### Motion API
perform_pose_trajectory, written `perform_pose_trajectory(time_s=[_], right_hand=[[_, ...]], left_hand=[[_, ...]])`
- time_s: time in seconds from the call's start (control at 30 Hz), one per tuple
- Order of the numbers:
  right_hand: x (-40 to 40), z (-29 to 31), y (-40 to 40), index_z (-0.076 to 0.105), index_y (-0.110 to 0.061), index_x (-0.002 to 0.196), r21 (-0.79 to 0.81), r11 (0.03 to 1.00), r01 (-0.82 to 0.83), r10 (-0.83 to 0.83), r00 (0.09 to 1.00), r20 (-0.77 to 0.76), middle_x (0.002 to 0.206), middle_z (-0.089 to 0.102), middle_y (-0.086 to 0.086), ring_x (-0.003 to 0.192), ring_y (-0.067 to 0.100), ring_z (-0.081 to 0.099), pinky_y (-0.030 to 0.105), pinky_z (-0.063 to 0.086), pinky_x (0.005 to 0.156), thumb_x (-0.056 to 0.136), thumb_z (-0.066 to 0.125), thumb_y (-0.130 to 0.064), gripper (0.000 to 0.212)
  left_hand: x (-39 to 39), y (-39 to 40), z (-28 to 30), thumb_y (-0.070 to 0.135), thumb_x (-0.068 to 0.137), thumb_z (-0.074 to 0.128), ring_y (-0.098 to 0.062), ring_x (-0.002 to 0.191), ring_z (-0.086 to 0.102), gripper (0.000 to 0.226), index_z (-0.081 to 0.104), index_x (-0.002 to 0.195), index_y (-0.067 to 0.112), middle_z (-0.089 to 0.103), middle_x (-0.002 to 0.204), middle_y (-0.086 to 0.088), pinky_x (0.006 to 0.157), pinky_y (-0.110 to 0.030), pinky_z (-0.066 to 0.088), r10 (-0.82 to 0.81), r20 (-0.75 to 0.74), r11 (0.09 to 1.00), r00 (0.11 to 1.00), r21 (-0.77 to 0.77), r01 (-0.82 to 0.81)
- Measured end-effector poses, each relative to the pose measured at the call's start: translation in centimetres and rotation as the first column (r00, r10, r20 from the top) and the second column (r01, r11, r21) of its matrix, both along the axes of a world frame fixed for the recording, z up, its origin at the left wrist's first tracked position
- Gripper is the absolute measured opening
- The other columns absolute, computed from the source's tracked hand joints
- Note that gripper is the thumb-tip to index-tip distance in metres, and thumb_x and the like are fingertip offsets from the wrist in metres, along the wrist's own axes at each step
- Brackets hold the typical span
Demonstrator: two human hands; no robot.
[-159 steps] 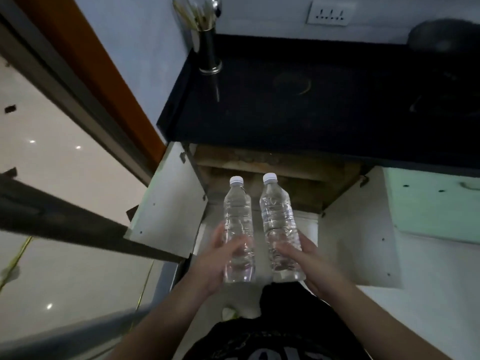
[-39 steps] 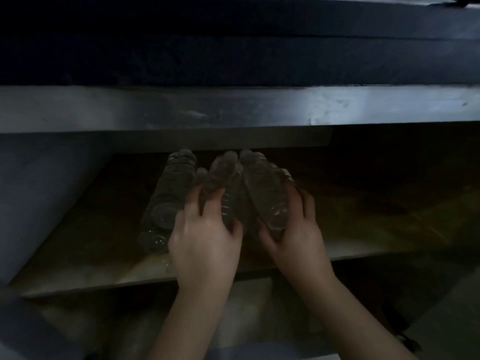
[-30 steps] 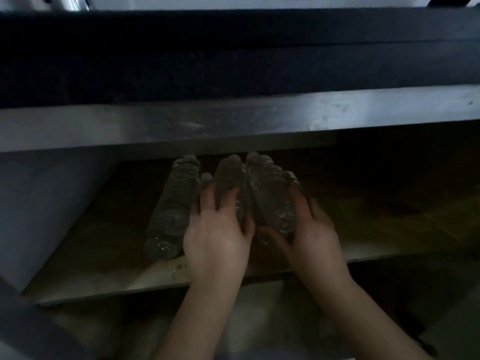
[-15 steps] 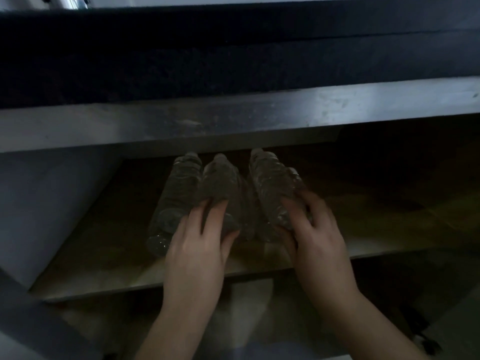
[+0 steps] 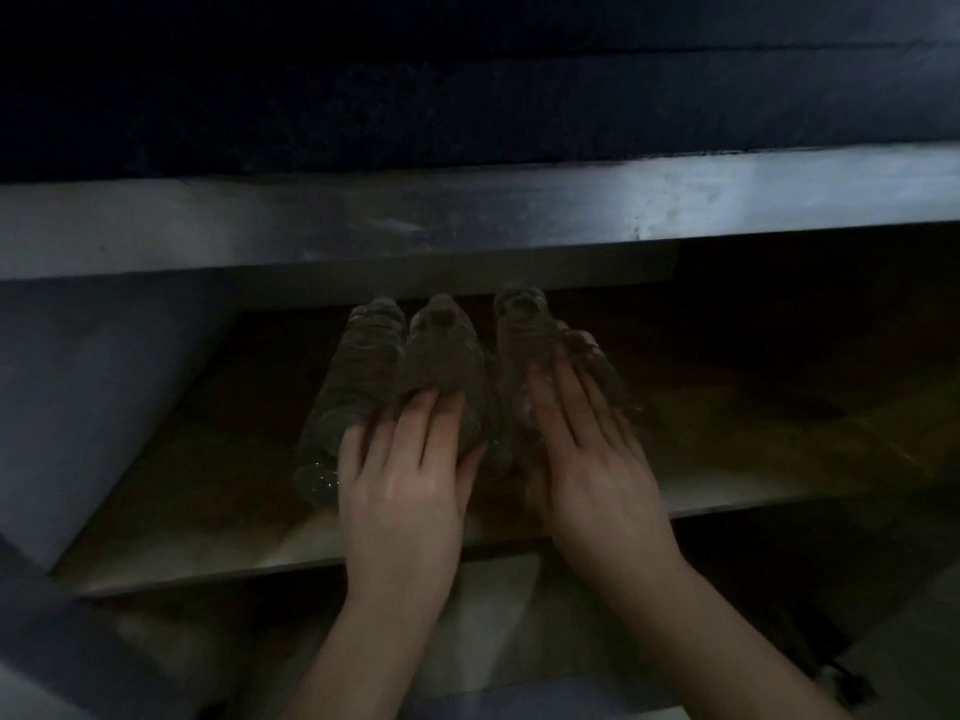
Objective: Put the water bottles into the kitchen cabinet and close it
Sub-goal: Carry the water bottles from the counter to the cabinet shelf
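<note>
Head view, dim inside the open cabinet. Three clear ribbed plastic water bottles lying on their sides on the wooden shelf (image 5: 727,449), close together, pointing into the cabinet: left bottle (image 5: 358,376), middle bottle (image 5: 447,356), right bottle (image 5: 524,335). Possibly a fourth behind the right one, too dark to tell. Left and middle touching along their sides; a narrow dark gap between middle and right. Surfaces grey and murky in the low light; caps not visible. No label, brand or writing readable anywhere.

Left hand (image 5: 405,485) palm down, fingers straight and slightly spread, fingertips resting on the near ends of the left and middle bottles, grip apart and clamped on nothing. Right hand (image 5: 592,459) palm down, fingers straight and laid along the right bottle, grip likewise apart, only touching. Both forearms reaching in from below, over the shelf's front edge. Pale cabinet frame rail (image 5: 467,215) across the top, dark bench edge (image 5: 467,85) above.
</note>
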State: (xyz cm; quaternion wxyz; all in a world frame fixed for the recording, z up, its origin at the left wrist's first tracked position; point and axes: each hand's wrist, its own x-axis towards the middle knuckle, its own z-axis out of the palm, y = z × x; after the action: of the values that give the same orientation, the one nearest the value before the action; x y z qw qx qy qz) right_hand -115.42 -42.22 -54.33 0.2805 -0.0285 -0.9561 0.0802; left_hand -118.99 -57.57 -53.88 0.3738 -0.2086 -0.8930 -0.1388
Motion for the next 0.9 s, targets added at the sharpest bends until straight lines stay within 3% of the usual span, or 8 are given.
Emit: perform_pose_trajectory(time_s=[0.17,0.37,0.53,0.6,0.7,0.9], right_hand=[[0.0,0.0,0.1,0.013,-0.020,0.155,-0.001,1.000,-0.018,0.018,1.000,0.006,0.163,0.009,0.005,0.147,0.018,0.006,0.042,0.017,0.118,0.095,0.052,-0.030,0.073],[0.3,-0.1,-0.3,0.020,-0.015,0.153,-0.060,0.998,0.012,-0.014,1.000,-0.026,0.160,0.022,0.010,0.145,0.020,0.014,0.046,0.022,0.115,0.090,0.043,-0.034,0.069],[0.6,-0.7,-0.5,0.021,-0.016,0.153,-0.129,0.992,-0.015,0.009,0.999,-0.045,0.161,0.017,0.009,0.149,0.025,0.014,0.052,0.030,0.112,0.090,0.036,-0.023,0.065],[1.0,-1.0,-0.7,0.025,-0.014,0.153,-0.157,0.987,-0.033,0.028,0.999,-0.030,0.161,0.017,0.011,0.149,0.028,0.015,0.055,0.032,0.111,0.088,0.047,-0.013,0.068],[2.6,-1.1,-1.2,0.030,-0.011,0.151,-0.176,0.984,-0.043,0.053,0.997,0.054,0.159,0.024,0.013,0.148,0.029,0.018,0.049,0.026,0.116,0.085,0.056,-0.003,0.071],[9.2,0.4,-2.0,0.044,-0.011,0.144,-0.183,0.983,0.033,0.015,0.966,0.257,0.155,0.033,0.015,0.145,0.031,0.024,0.052,0.037,0.109,0.083,0.061,0.003,0.065]], left_hand=[[0.8,-0.3,0.2,0.033,0.084,0.066,-0.027,0.116,0.061,0.054,0.057,0.131,0.008,0.063,0.129,-0.013,0.108,-0.050,0.039,-0.031,0.047,0.996,0.998,-0.081,0.034],[0.2,-0.9,-0.1,0.044,0.084,0.067,-0.022,0.143,0.034,0.090,0.023,0.154,0.009,0.033,0.158,-0.011,0.120,-0.048,0.023,-0.005,0.172,0.977,0.985,-0.209,0.041],[0.4,-1.2,0.6,0.039,0.086,0.065,-0.022,0.141,0.036,0.081,0.030,0.152,0.008,0.040,0.153,-0.011,0.120,-0.047,0.021,-0.013,0.199,0.976,0.980,-0.209,0.055],[0.9,-1.2,1.0,0.035,0.087,0.065,-0.023,0.139,0.039,0.074,0.035,0.150,0.009,0.043,0.150,-0.011,0.118,-0.049,0.027,-0.018,0.228,0.985,0.973,-0.165,0.057],[2.5,-1.6,1.4,0.028,0.090,0.063,-0.026,0.137,0.042,0.066,0.038,0.148,0.008,0.046,0.148,-0.013,0.115,-0.050,0.033,-0.049,0.314,0.988,0.948,-0.123,0.092],[7.3,-3.6,5.1,0.038,0.092,0.053,-0.035,0.142,0.032,0.069,0.028,0.152,0.017,0.038,0.151,-0.017,0.110,-0.051,0.035,0.012,0.609,0.986,0.793,-0.140,0.092]])
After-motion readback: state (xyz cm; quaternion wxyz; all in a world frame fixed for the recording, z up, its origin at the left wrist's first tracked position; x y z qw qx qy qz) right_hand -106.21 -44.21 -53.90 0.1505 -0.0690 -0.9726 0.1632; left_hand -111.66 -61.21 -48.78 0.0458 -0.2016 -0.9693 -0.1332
